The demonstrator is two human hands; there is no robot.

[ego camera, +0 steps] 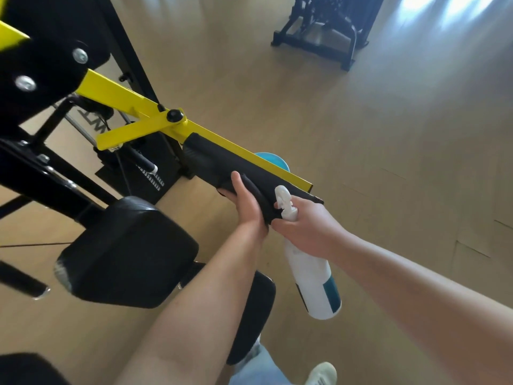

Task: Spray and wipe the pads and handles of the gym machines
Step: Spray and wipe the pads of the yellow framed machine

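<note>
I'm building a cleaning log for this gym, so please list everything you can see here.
Yellow arm: one, yellow, running from the left machine to centre.
Arm pad: one, black, along the yellow arm.
Cloth: one, black, on the arm pad.
Spray bottle: one, white and teal, centre right.
Seat pad: one, black, lower left.
Round object: one, blue, behind the yellow arm.
Far machine: one, black, top right.
Floor: tan wood.
Shoe: one, pale, bottom edge.
Left hand: grips the cloth.
Right hand: holds the spray bottle.
</note>
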